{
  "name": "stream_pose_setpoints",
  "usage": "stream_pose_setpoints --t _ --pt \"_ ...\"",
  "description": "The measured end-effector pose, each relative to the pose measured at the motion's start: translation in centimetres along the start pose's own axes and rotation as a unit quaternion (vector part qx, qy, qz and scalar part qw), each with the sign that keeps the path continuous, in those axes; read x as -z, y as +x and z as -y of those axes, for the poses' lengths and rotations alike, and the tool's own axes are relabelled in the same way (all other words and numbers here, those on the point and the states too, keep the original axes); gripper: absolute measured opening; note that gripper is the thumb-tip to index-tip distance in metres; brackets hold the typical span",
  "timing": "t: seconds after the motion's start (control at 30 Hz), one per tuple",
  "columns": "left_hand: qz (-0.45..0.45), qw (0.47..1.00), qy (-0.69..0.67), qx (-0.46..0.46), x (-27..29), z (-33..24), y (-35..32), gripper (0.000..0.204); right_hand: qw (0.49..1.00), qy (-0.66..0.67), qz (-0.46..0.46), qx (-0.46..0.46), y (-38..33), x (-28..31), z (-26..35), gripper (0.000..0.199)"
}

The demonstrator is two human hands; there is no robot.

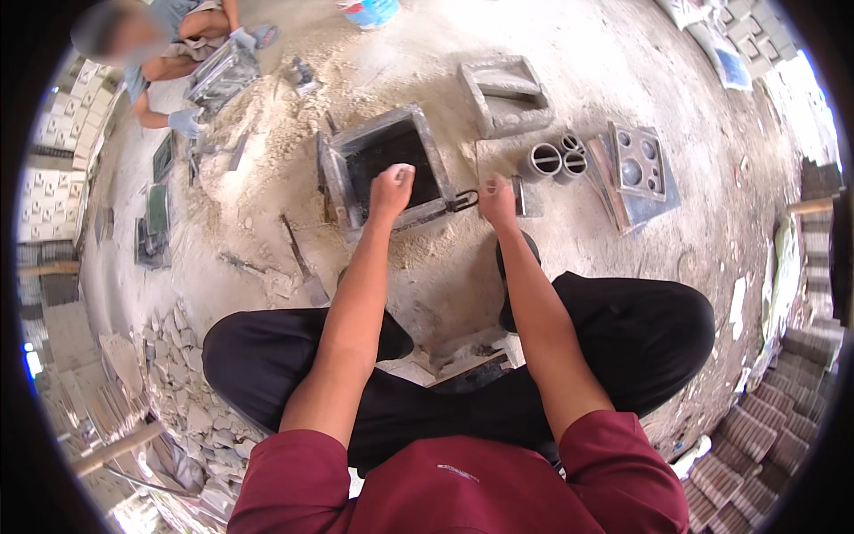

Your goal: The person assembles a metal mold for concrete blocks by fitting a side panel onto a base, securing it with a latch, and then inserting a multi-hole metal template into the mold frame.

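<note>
A square grey metal mould frame (pixel 429 147) with a dark inside lies on the dusty floor before me. Over its near part I hold my left hand (pixel 393 189), fingers curled closed; whatever is in them, if anything, cannot be made out. My right hand (pixel 496 201) is closed just right of the frame, beside a dark looped handle (pixel 463 200) at the frame's corner. Its fingers hide what they may hold. Partly behind that hand is a small metal block (pixel 530 197).
Dark metal cylinders (pixel 544 160) and a plate with round holes (pixel 639 160) are to the right. Another grey mould (pixel 505 96) lies beyond. At upper left a gloved person handles a metal mould (pixel 222 73). A trowel (pixel 311 287) and powder heaps (pixel 271 111) lie left.
</note>
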State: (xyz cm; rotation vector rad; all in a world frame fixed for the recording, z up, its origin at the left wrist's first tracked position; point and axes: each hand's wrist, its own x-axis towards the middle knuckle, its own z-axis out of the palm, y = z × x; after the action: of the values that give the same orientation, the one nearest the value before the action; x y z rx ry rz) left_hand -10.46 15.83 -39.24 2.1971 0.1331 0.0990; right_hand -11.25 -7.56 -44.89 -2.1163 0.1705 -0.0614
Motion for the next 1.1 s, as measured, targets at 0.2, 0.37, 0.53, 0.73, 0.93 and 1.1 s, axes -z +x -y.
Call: stream_pose_setpoints --t 0.2,0.37,0.53,0.73,0.93,1.1 --pt "-0.332 0.940 0.041 -0.061 8.3 6.2 1.4 0.022 0.980 0.016 -0.147 0.130 2.0 -1.6 11.2 0.035" --pt "-0.280 0.893 -0.274 0.223 10.8 11.0 5.8 0.026 0.959 0.032 -0.073 0.273 4.1 -6.3 17.5 0.019" --pt "-0.133 0.953 -0.114 0.248 16.9 17.8 10.6 0.033 0.953 0.058 0.086 0.285 9.7 -14.0 23.3 0.015" --pt "-0.126 0.833 -0.405 0.355 12.2 14.8 16.4 0.039 0.920 -0.137 0.325 0.170 19.3 -22.1 20.3 0.027" --pt "0.006 0.898 -0.318 0.304 12.6 14.8 18.0 0.052 0.858 -0.116 0.462 0.192 18.7 -25.3 19.6 0.023" --pt "-0.063 0.916 -0.298 0.263 11.6 17.9 19.0 0.034 0.838 -0.066 0.512 0.179 19.2 -25.8 21.8 0.024"
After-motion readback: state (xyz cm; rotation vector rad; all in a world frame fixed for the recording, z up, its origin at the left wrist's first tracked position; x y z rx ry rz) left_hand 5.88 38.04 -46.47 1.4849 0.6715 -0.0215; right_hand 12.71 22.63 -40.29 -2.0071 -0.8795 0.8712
